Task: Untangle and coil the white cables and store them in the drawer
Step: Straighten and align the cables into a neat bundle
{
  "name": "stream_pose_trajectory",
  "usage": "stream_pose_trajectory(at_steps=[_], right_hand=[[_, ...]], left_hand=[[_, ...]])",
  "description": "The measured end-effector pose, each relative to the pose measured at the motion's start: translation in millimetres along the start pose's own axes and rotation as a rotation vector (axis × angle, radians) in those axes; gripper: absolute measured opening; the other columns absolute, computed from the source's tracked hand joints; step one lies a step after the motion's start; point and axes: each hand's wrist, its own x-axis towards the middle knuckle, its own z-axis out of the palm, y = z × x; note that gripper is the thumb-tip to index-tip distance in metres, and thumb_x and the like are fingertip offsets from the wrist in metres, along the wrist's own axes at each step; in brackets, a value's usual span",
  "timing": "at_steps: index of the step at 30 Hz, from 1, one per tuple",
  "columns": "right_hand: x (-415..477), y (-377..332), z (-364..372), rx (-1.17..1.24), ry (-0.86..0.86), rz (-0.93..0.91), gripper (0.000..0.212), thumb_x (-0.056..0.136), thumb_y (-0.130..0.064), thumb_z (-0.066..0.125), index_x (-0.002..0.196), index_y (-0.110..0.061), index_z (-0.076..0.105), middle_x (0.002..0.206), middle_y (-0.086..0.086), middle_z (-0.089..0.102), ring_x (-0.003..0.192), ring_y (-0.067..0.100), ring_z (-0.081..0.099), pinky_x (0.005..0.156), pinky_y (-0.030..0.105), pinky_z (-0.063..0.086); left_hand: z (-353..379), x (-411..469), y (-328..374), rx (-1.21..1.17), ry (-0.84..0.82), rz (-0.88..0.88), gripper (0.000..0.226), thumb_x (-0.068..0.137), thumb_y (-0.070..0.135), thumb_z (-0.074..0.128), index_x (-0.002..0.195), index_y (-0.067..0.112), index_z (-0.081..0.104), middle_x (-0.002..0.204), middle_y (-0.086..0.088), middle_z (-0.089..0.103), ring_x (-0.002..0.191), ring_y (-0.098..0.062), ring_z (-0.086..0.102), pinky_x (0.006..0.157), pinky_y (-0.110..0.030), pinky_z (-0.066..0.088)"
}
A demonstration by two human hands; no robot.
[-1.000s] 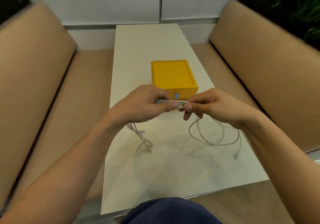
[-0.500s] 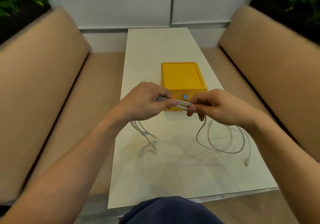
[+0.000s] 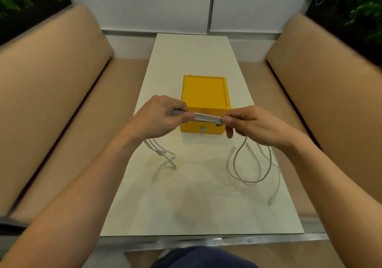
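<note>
Head view: left hand (image 3: 159, 118) and right hand (image 3: 251, 123) each grip white cables (image 3: 207, 118); drawer (image 3: 204, 102) behind.

A long white table (image 3: 192, 54) carries a yellow drawer box (image 3: 204, 92) near its middle. Loose loops and ends of white cables (image 3: 248, 180) lie on the tabletop in front of the box, to left and right

Bare left forearm (image 3: 103, 174), bare right forearm (image 3: 322, 168) reach forward, converging. Left grip (image 3: 163, 116) knuckles up, thumb and curled fingers pinching bundle of thin white cables (image 3: 206, 117); right grip (image 3: 252, 123) pinches same bundle, one finger hanging loose
</note>
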Motion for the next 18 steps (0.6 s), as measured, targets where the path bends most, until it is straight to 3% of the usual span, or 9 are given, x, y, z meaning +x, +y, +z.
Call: stream_pose_trajectory(at_steps=[2,5,7,10,12,16,18], right_hand=[[-3.2,6.6,-0.7,-0.002,0.036,-0.016,0.027,0.108,-0.034,0.050,0.093,-0.025,0.070,0.069,-0.019,0.067,0.055,0.005,0.045,0.058,0.023,0.035],[-4.5,12.6,0.5,-0.040,0.035,-0.029,0.014,0.107,-0.032,0.053,0.101,-0.027,0.064,0.078,-0.026,0.072,0.058,0.004,0.049,0.060,0.025,0.038],[-4.7,15.1,-3.4,-0.049,0.075,-0.071,0.013,0.105,-0.031,0.056,0.099,-0.026,0.067,0.068,-0.034,0.063,0.058,0.003,0.048,0.056,0.016,0.034],[-5.2,14.6,-10.3,-0.028,0.189,-0.134,0.009,0.100,-0.028,0.066,0.096,-0.022,0.072,0.063,-0.023,0.058,0.059,0.004,0.049,0.054,0.014,0.034],[-3.1,12.9,-11.9,-0.091,0.214,-0.130,0.006,0.097,-0.030,0.069,0.096,-0.025,0.072,0.072,-0.017,0.060,0.065,0.001,0.052,0.056,0.015,0.033],[-0.5,8.8,-9.1,-0.290,0.106,-0.136,0.016,0.102,-0.029,0.060,0.115,-0.029,0.070,0.093,-0.008,0.061,0.076,0.005,0.053,0.064,0.023,0.037],[1.2,7.4,-4.4,-0.296,0.078,-0.137,0.014,0.102,-0.025,0.059,0.106,-0.024,0.072,0.090,-0.002,0.060,0.074,0.011,0.053,0.065,0.032,0.040]], left_hand=[[4.8,0.0,7.4,0.018,0.013,0.002,0.019,0.096,0.045,0.067,0.079,0.038,0.071,0.055,0.011,0.054,0.053,-0.010,0.044,0.054,-0.034,0.034],[9.1,0.5,17.8,0.025,0.012,-0.011,0.020,0.096,0.044,0.068,0.079,0.034,0.072,0.056,0.019,0.056,0.054,-0.007,0.046,0.052,-0.024,0.030],[10.0,-0.1,18.6,0.016,0.029,-0.026,0.021,0.096,0.043,0.068,0.079,0.032,0.073,0.057,0.019,0.056,0.054,-0.006,0.046,0.052,-0.024,0.029],[11.1,-4.3,20.3,0.020,0.068,-0.037,0.020,0.095,0.044,0.069,0.077,0.036,0.071,0.056,0.015,0.055,0.054,-0.008,0.045,0.054,-0.029,0.032],[12.4,-5.7,22.1,0.026,0.085,-0.044,0.020,0.095,0.043,0.069,0.078,0.035,0.071,0.055,0.014,0.053,0.054,-0.008,0.044,0.054,-0.030,0.032],[17.9,-6.0,23.7,-0.016,0.082,-0.021,0.020,0.096,0.040,0.070,0.077,0.032,0.071,0.053,0.012,0.050,0.053,-0.007,0.044,0.053,-0.027,0.032],[19.0,-6.2,22.8,-0.050,0.062,-0.009,0.023,0.096,0.038,0.070,0.073,0.039,0.066,0.053,0.015,0.050,0.053,-0.006,0.045,0.053,-0.023,0.031]])
